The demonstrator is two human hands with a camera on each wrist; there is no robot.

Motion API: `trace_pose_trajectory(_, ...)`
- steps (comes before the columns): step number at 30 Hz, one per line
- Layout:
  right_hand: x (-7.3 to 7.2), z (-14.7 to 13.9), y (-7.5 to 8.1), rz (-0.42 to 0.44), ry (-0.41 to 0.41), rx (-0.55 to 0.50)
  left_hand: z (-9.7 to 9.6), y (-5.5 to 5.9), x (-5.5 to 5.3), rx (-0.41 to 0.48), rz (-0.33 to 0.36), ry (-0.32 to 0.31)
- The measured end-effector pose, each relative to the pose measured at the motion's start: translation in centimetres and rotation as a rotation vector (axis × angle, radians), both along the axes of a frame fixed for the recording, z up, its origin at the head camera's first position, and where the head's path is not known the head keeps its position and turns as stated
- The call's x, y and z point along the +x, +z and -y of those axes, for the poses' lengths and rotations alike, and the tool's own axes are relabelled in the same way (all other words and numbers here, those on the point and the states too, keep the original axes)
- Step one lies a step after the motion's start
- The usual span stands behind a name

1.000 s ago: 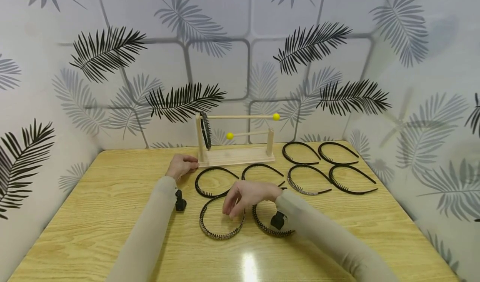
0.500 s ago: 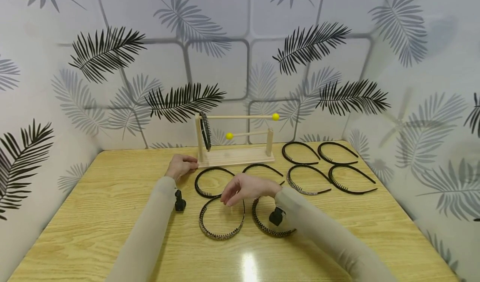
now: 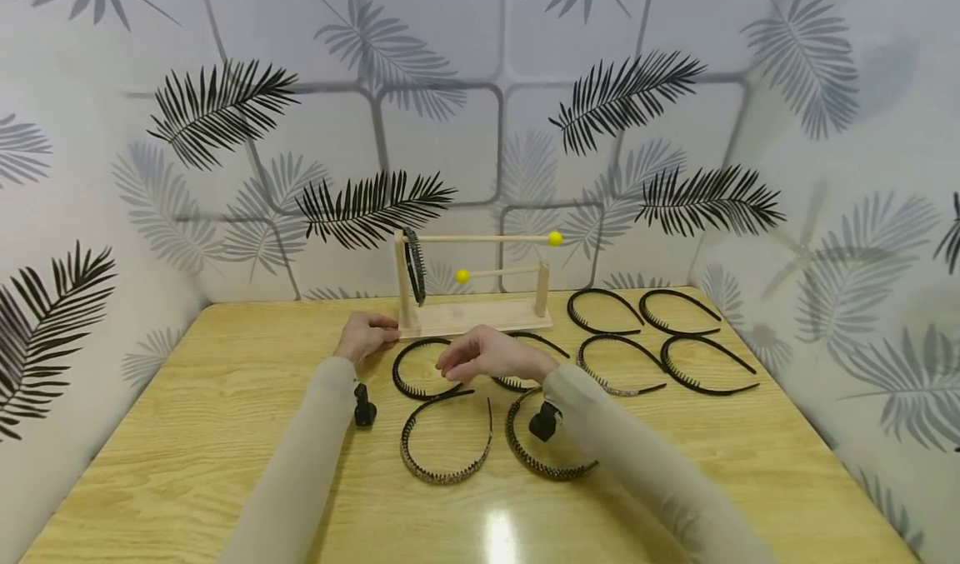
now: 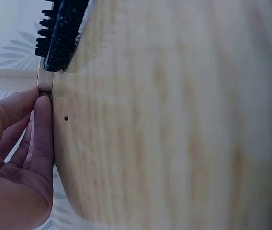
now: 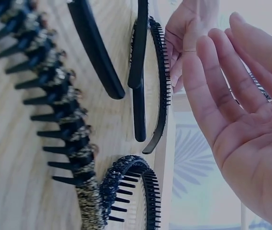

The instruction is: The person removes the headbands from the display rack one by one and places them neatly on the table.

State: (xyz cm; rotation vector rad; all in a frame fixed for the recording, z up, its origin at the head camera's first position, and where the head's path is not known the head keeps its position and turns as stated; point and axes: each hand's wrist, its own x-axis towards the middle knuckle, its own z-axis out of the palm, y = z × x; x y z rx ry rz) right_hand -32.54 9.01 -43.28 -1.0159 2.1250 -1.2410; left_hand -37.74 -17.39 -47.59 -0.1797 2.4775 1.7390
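My left hand (image 3: 363, 336) holds the left end of a wooden stand (image 3: 495, 318) between thumb and fingers; the left wrist view shows its fingertips right at the base corner. On the upper rod, against the left post, hangs a dark toothed headband (image 3: 415, 268). My right hand (image 3: 491, 354) hovers over the headbands, its fingers loosely bent and nothing between them, as the right wrist view confirms. Below it lie a glittery headband (image 3: 442, 476) and another toothed headband (image 3: 543, 466), partly covered by the right forearm. A black headband (image 3: 401, 372) is just left of the right hand.
Several more headbands lie at the right of the table, among them a silver-flecked headband (image 3: 600, 381) and a plain black headband (image 3: 705, 391). The stand's rods end in a yellow ball (image 3: 555, 238) and a lower yellow ball (image 3: 462, 276). A patterned wall (image 3: 480, 156) rises behind.
My right hand has risen away from the front headbands, toward the stand. The left hand stays at the stand's end, and the headbands lie as before.
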Motion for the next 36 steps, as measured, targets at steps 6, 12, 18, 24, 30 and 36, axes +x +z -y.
trace_pose_trajectory(6,-0.9,0.4,0.1,-0.002,-0.064,-0.023,0.2,0.0,0.2,0.007,-0.004,0.004)
trace_pose_trajectory(12,-1.7,0.5,0.5,0.025,-0.099,-0.056,0.1,0.1,0.2,-0.004,0.000,0.008)
trace_pose_trajectory(18,-2.5,0.7,1.2,0.042,-0.125,-0.091,0.0,0.1,0.1,-0.008,0.002,0.012)
trace_pose_trajectory(24,-3.5,1.1,1.8,0.029,-0.190,-0.134,-0.1,0.0,0.2,-0.008,0.002,0.015)
trace_pose_trajectory(30,-4.2,1.8,2.6,0.005,-0.258,-0.209,-0.1,-0.1,0.1,-0.015,-0.007,0.012)
trace_pose_trajectory(36,-5.0,2.4,3.1,0.006,-0.353,-0.271,-0.1,-0.1,0.1,-0.017,-0.004,0.016)
